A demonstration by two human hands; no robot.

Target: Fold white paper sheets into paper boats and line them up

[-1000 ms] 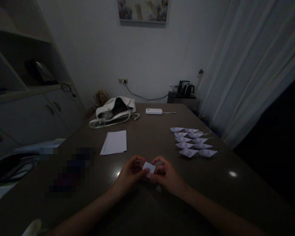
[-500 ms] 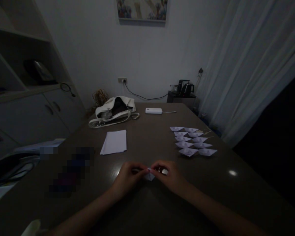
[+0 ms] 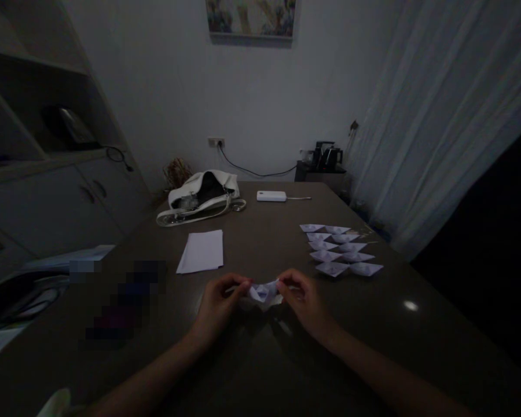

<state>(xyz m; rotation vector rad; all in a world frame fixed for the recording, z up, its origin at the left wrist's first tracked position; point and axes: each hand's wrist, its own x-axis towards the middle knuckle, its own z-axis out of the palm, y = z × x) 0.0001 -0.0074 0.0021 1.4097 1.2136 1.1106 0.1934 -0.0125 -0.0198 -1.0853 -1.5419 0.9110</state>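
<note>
A small white paper boat (image 3: 263, 292) is stretched between my two hands, just above the dark tabletop (image 3: 260, 370). My left hand (image 3: 221, 301) pinches its left tip between thumb and fingers. The right tip is pinched the same way by my right hand (image 3: 303, 301). Folds and a raised middle peak show on the boat. Ahead and to the right, several finished paper boats (image 3: 332, 268) stand in two columns. A stack of white paper sheets (image 3: 202, 251) lies ahead of my left hand.
Toward the far end of the table rest a white handbag (image 3: 204, 194) and a white power bank (image 3: 271, 196) with a short cable. A pixelated dark patch (image 3: 125, 301) covers something on the left. Sheer curtains (image 3: 417, 127) hang at the right.
My hands have moved apart and slightly forward. The folded paper between them has opened out from a small compact shape into a boat.
</note>
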